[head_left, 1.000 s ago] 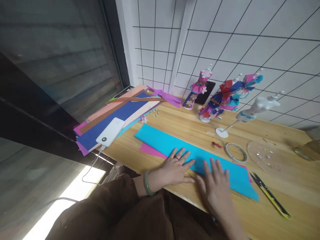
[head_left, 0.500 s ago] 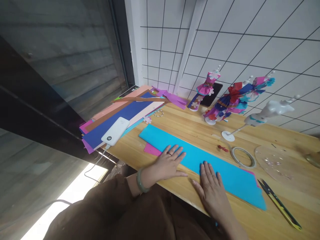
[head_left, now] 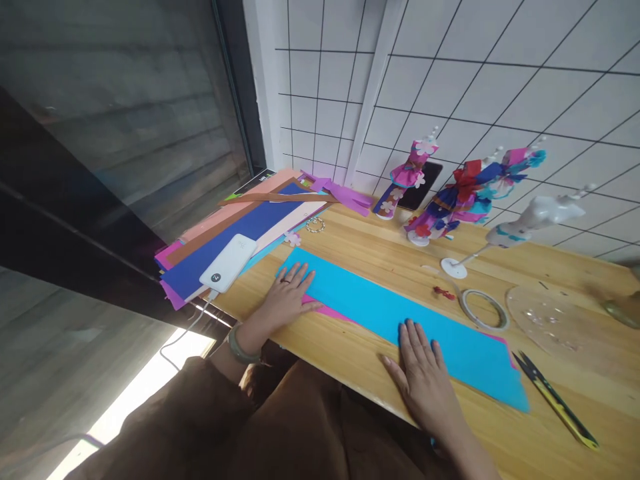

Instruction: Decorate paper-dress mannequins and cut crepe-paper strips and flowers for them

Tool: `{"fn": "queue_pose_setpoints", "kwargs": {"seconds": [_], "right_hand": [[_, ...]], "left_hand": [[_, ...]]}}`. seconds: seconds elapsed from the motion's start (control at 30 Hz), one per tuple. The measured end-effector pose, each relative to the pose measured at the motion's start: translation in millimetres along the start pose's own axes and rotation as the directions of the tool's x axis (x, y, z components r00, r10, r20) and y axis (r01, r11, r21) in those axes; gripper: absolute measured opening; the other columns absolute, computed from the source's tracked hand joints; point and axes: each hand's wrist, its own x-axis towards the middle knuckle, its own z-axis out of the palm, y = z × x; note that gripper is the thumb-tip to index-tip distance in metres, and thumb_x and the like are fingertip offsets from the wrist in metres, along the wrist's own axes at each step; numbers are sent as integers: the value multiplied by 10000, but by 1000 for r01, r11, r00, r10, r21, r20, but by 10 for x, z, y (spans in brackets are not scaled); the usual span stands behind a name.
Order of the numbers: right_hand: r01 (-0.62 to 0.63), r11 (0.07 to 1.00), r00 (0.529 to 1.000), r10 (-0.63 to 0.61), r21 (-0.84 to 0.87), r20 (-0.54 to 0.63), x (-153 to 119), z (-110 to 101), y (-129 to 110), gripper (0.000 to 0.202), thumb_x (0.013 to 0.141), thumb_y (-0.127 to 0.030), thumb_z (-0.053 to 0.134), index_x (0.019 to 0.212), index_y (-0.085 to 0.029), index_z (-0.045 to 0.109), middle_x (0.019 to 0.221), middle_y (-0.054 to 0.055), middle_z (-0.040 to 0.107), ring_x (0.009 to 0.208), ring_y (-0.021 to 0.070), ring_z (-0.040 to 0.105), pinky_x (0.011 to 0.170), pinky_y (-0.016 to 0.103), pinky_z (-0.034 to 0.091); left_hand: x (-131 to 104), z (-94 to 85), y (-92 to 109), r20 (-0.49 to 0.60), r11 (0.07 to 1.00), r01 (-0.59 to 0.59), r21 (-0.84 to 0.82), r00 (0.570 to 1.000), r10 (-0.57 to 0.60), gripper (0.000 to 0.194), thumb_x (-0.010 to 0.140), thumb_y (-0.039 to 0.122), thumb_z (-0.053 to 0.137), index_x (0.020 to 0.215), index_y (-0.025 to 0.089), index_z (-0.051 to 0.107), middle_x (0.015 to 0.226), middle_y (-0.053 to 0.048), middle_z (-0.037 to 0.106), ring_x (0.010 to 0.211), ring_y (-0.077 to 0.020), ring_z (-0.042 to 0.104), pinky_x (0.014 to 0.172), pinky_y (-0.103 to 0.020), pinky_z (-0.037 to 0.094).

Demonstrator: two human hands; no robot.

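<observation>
A long blue sheet of paper or thin craft material lies flat on the wooden table. Under it, a pink sheet shows along the near edge and at the right end. My left hand rests flat on the left end of the blue sheet, fingers spread, with a ring on one finger and a bangle at the wrist. On the near edge, right of the middle, my right hand lies with its fingers stretched out over the blue sheet. Neither hand grasps anything.
Coloured sheets are stacked at the left, a white power bank on top. Small dressed mannequins and a bare white mannequin stand at the back. A tape roll, a clear dish and thread snips lie right.
My left hand has slid leftward along the blue sheet to its left end, uncovering more of the pink edge beneath. The right hand stays in about the same place.
</observation>
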Motion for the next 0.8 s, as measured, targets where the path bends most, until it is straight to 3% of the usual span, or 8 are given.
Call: {"fn": "queue_pose_setpoints", "kwargs": {"seconds": [0.17,0.27,0.43,0.6,0.8], "right_hand": [[-56,998,997,54,23,57,63,-109,-68,721,857,-586,238,1356,-71,318,1427,166,271,1334,293,182,1032,525,215],[-95,995,994,92,42,55,172,-199,-176,650,869,-551,267,1348,-120,351,1416,155,304,1328,299,199,1016,545,224],[-22,996,997,16,83,72,383,-250,-384,674,859,-565,288,1352,-109,342,1432,158,260,1337,299,166,1040,546,165],[-46,993,993,34,112,110,340,-215,-369,724,852,-586,269,1371,-82,292,1438,163,230,1343,281,152,1057,513,165],[-264,964,960,260,32,103,-43,-184,-41,804,834,-625,245,1370,-26,268,1440,197,192,1346,292,124,1059,500,162]], "left_hand": [[110,-141,227,-36,997,63,44,997,-62,754,797,660,269,1328,137,388,1409,-135,321,1329,-303,184,1070,-481,140],[217,-152,518,-80,1000,-11,29,997,14,735,812,636,276,1330,126,383,1422,-136,293,1337,-299,160,1075,-471,144],[300,14,868,-72,991,-137,-10,988,136,645,850,577,258,1346,178,362,1441,-107,257,1347,-276,132,1073,-487,143],[310,118,881,-33,989,-144,-17,989,144,621,847,580,259,1371,250,309,1461,-68,203,1347,-287,126,1061,-526,126],[323,109,866,-4,990,-141,0,990,141,621,848,575,271,1384,263,267,1466,-61,180,1350,-293,101,1057,-538,101]]}}
